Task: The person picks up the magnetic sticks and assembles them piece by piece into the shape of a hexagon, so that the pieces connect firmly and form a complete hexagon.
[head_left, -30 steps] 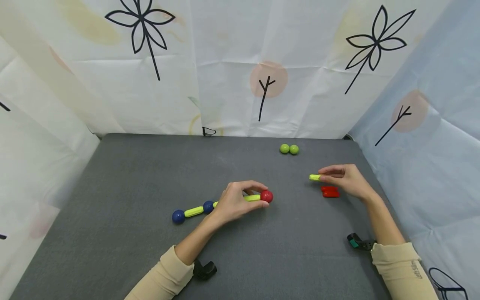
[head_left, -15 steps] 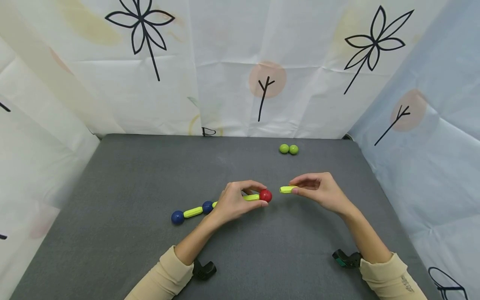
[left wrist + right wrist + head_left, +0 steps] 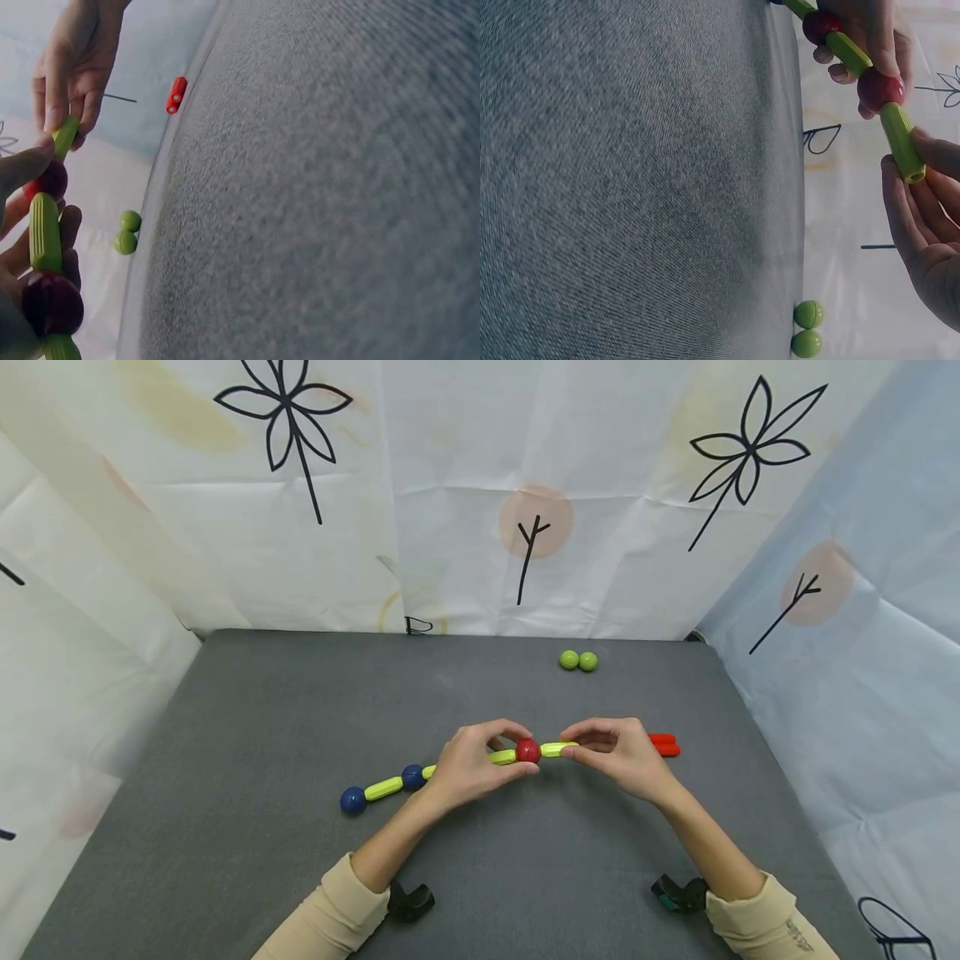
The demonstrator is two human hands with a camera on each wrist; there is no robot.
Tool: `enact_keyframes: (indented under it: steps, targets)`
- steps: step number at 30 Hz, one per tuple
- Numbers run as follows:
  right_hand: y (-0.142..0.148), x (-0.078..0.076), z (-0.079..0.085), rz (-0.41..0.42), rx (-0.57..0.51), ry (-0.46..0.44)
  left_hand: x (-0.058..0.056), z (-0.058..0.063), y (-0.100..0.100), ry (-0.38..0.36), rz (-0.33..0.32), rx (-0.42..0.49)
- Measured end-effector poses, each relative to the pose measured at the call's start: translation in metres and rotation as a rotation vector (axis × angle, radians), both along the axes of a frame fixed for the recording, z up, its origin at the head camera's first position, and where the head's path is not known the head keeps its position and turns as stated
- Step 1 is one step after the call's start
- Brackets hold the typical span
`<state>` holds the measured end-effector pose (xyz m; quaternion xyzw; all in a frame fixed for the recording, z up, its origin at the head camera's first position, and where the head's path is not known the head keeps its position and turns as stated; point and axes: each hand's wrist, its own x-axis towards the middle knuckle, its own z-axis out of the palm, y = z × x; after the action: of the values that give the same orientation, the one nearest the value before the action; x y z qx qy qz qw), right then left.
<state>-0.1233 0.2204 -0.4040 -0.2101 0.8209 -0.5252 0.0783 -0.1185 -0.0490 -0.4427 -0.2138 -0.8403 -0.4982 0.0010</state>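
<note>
My left hand (image 3: 467, 764) pinches the red ball (image 3: 528, 751) at the right end of a chain of balls and yellow-green rods. Farther left along that chain come a blue ball (image 3: 413, 777), a rod (image 3: 384, 788) and an end blue ball (image 3: 353, 800). A second red ball (image 3: 822, 27), covered by my left hand in the head view, shows in the right wrist view. Between thumb and fingers my right hand (image 3: 621, 758) holds another yellow-green rod (image 3: 902, 142). One end of this rod meets the end red ball; its other end is bare.
Two green balls (image 3: 578, 661) sit side by side near the back edge of the grey table (image 3: 300, 710). Red rods (image 3: 663, 744) lie just beyond my right hand, partly hidden by it. Patterned white cloth (image 3: 465, 543) stands behind the table and at both sides.
My right hand has moved left from beside the red rods, bringing its yellow-green rod against the end red ball. My left hand has stayed nearly still, with the chain shifting slightly left.
</note>
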Motion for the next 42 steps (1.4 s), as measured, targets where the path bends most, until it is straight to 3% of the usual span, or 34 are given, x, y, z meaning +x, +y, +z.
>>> enact_keyframes:
  steps: [7, 12, 19, 26, 31, 37, 42]
  targets:
    - [-0.004, 0.001, -0.002, -0.015, -0.009, -0.011, 0.002, 0.001, 0.006, 0.07, 0.058, -0.109]
    - [-0.01, 0.002, -0.005, -0.028, -0.014, -0.008, 0.003, -0.001, 0.009, 0.114, 0.068, -0.134]
    - [-0.02, 0.002, -0.007, -0.037, -0.012, -0.018, 0.0, -0.004, 0.01, 0.116, 0.049, -0.051]
    - [-0.023, -0.005, -0.009, 0.013, -0.013, -0.02, -0.004, -0.008, 0.007, 0.094, 0.001, 0.076]
    - [-0.013, -0.028, -0.003, -0.022, -0.001, -0.032, -0.006, -0.009, 0.004, 0.066, 0.004, 0.094]
    - [0.002, -0.073, 0.0, -0.16, 0.067, -0.042, -0.006, -0.009, 0.003, 0.03, 0.012, 0.096]
    - [0.012, -0.109, -0.01, -0.241, 0.136, -0.071, -0.005, -0.009, 0.003, 0.012, 0.007, 0.082]
